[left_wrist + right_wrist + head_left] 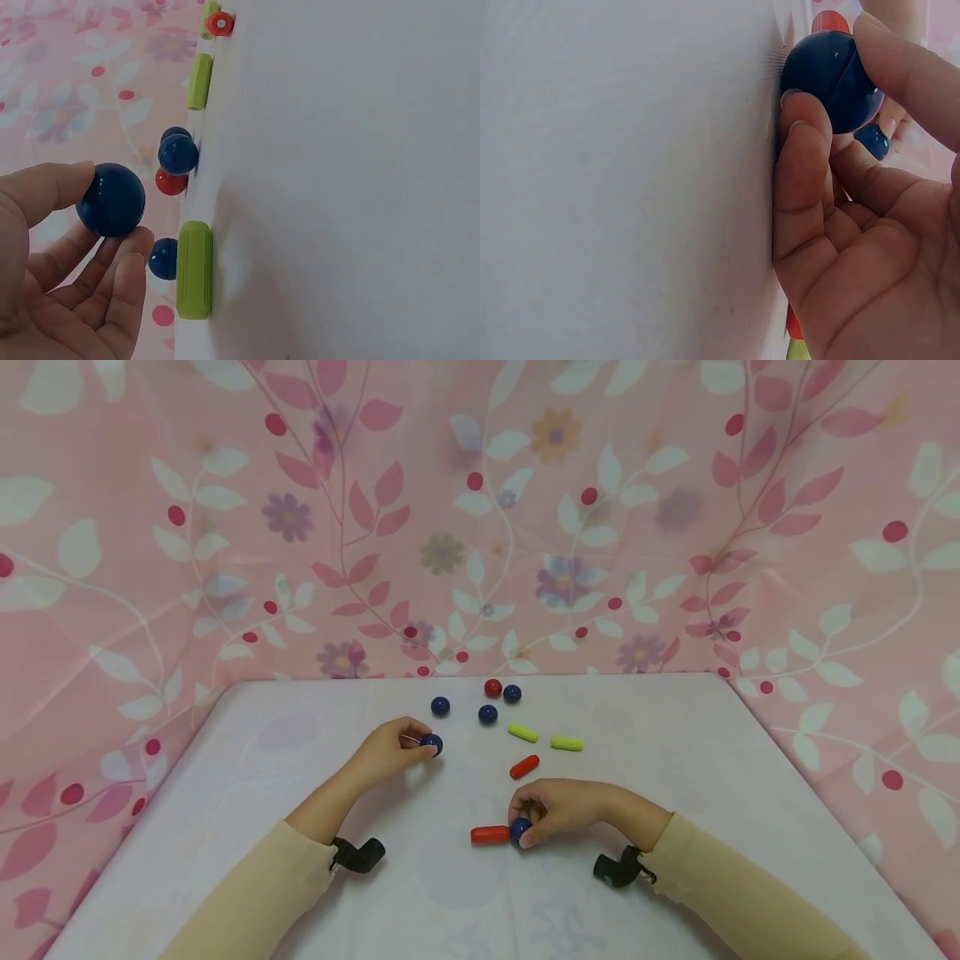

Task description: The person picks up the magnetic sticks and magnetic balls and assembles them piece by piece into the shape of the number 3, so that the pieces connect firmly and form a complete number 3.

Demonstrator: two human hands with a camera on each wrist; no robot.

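Observation:
My left hand pinches a blue ball between thumb and fingers, left of the middle of the table. Nearer the front, my right hand holds another blue ball, its fingertips close to the tabletop. A red stick lies sideways with its right end against that ball. In the left wrist view, a green stick stands out beyond the fingers of my left hand, with a blue ball beside it.
Toward the back of the white table lie a red ball and blue balls. Two green sticks and a red stick lie beyond my right hand. A flowered pink cloth hangs behind.

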